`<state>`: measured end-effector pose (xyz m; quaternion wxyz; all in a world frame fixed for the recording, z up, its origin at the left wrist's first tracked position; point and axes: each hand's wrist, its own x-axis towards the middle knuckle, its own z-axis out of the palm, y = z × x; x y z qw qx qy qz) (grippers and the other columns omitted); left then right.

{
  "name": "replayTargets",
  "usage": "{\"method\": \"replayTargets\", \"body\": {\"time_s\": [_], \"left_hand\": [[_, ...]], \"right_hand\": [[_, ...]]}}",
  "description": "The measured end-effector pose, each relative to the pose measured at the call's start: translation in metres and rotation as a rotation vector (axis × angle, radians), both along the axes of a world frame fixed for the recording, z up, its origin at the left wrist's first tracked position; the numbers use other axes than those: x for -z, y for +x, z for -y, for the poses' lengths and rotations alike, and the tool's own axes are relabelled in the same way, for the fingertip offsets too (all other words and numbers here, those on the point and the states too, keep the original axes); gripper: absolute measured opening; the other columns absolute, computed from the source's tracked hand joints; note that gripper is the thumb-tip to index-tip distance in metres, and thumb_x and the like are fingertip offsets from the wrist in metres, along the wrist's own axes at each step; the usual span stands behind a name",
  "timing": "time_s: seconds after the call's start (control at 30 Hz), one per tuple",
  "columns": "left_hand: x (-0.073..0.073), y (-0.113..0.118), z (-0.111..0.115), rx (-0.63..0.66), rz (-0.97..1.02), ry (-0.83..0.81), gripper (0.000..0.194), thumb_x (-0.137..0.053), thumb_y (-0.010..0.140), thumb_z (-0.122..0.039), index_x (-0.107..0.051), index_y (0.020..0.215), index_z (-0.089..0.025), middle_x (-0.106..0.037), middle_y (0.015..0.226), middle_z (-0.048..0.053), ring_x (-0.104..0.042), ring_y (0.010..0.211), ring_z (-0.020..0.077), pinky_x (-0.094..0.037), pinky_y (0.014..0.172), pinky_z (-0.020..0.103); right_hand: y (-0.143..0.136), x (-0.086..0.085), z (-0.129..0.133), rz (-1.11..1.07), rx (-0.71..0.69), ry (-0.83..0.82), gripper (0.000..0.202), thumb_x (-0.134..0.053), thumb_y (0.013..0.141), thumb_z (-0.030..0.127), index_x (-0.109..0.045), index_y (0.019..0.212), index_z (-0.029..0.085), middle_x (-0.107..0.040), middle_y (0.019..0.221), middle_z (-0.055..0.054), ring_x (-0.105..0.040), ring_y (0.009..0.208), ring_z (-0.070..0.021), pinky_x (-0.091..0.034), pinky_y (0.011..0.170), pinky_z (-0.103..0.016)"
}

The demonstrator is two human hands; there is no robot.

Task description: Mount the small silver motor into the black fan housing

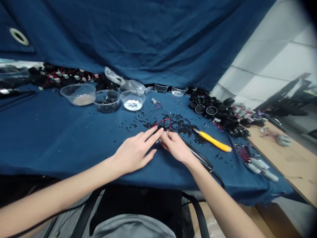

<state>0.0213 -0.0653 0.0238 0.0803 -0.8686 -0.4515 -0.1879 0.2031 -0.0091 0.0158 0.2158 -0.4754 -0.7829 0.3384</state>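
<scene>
Left hand: point(135, 151) lies flat, palm down, on the blue cloth of the table point(49, 132), fingers stretched toward a small dark part.
Right hand: point(176, 145) fingertips pinched together at the same spot, touching the left fingertips — what they grip is hidden.
Small dark part: point(160, 128) just beyond the fingertips, mostly covered; its shape is hard to make out.
Red wire: point(165, 121) loops up from that part.
Black bits: point(180, 124) scattered on the cloth beyond the hands.
Yellow-handled tool: point(215, 141) to the right, well apart; tip dark and small.
Black cable: point(200, 158) partly under the right wrist.
Clear bowls: point(107, 100) far side — contents blurred.
Black rings: point(210, 107) heaped at right, edges unclear.
</scene>
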Motion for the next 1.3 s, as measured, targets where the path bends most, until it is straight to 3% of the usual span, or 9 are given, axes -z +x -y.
{"method": "replayTargets", "body": {"time_s": [0.1,0.2,0.3,0.4,0.63,0.93,1.03,1.13,1.3], "left_hand": [[-0.010,-0.008,0.009,0.106,0.276,0.061,0.047,-0.052,0.094,-0.021,-0.043,0.139,-0.016,-0.057,0.134,0.012,-0.059,0.117,0.0211,-0.051,0.099,0.033],[-0.018,-0.007,0.004,0.125,0.456,0.049,0.030,-0.060,0.089,-0.017,-0.057,0.119,-0.016,-0.067,0.107,0.009,-0.065,0.095,0.0187,-0.056,0.084,0.031],[-0.025,-0.002,-0.005,0.162,0.538,0.062,0.015,-0.064,0.086,-0.016,-0.061,0.101,-0.017,-0.067,0.087,0.004,-0.061,0.072,0.0140,-0.053,0.067,0.026],[-0.031,0.003,-0.008,0.216,0.596,0.068,0.012,-0.067,0.085,-0.014,-0.062,0.094,-0.018,-0.065,0.077,0.001,-0.058,0.064,0.0113,-0.050,0.059,0.023],[-0.037,0.003,-0.005,0.208,0.671,0.032,0.016,-0.064,0.084,-0.004,-0.063,0.089,-0.019,-0.069,0.078,0.000,-0.064,0.069,0.0093,-0.052,0.065,0.018],[-0.037,-0.001,-0.002,0.131,0.414,0.221,0.015,-0.061,0.084,-0.006,-0.058,0.087,-0.020,-0.067,0.075,-0.001,-0.058,0.061,0.0122,-0.047,0.058,0.026],[-0.041,0.002,-0.007,0.139,0.492,0.125,0.015,-0.057,0.086,-0.004,-0.056,0.081,-0.018,-0.063,0.071,-0.001,-0.056,0.061,0.0112,-0.045,0.058,0.025],[-0.045,0.005,-0.013,0.157,0.623,-0.011,0.015,-0.056,0.087,-0.005,-0.057,0.079,-0.018,-0.061,0.072,-0.002,-0.056,0.065,0.0097,-0.045,0.062,0.023],[-0.042,0.008,-0.020,0.105,0.786,-0.098,0.019,-0.069,0.081,-0.014,-0.061,0.098,-0.017,-0.064,0.093,0.002,-0.060,0.086,0.0138,-0.048,0.078,0.026]], "right_hand": [[0.008,-0.016,0.005,-0.302,-0.029,-0.200,0.052,-0.029,0.095,0.062,-0.041,0.071,0.018,-0.037,0.054,0.005,-0.033,0.048,-0.0059,-0.028,0.046,-0.017],[0.010,-0.033,0.011,-0.606,-0.031,-0.416,0.049,-0.045,0.089,0.064,-0.044,0.073,0.017,-0.036,0.053,0.007,-0.027,0.046,-0.0047,-0.022,0.043,-0.017],[0.007,-0.042,0.013,-0.706,-0.038,-0.501,0.047,-0.049,0.088,0.061,-0.046,0.072,0.017,-0.037,0.051,0.007,-0.026,0.045,-0.0043,-0.021,0.043,-0.017],[0.003,-0.042,0.012,-0.728,-0.087,-0.519,0.046,-0.048,0.091,0.058,-0.047,0.070,0.016,-0.038,0.050,0.006,-0.028,0.045,-0.0043,-0.021,0.044,-0.018],[-0.009,-0.041,0.017,-0.805,-0.033,-0.538,0.048,-0.053,0.088,0.058,-0.043,0.066,0.017,-0.035,0.051,0.007,-0.026,0.045,-0.0029,-0.020,0.043,-0.018],[-0.027,-0.028,0.026,-0.947,0.078,-0.527,0.051,-0.057,0.083,0.060,-0.038,0.063,0.018,-0.030,0.051,0.007,-0.025,0.044,-0.0029,-0.018,0.041,-0.018],[-0.033,-0.025,0.027,-1.035,0.118,-0.508,0.049,-0.060,0.082,0.059,-0.044,0.063,0.016,-0.034,0.051,0.006,-0.028,0.045,-0.0033,-0.022,0.043,-0.017],[-0.039,-0.029,0.028,-1.199,0.220,-0.665,0.050,-0.066,0.076,0.059,-0.046,0.061,0.016,-0.034,0.049,0.007,-0.029,0.046,-0.0039,-0.026,0.044,-0.016],[-0.046,-0.035,0.034,-1.374,0.443,-0.981,0.051,-0.076,0.063,0.064,-0.063,0.073,0.016,-0.059,0.072,0.001,-0.050,0.060,-0.0051,-0.042,0.056,-0.015]]}}
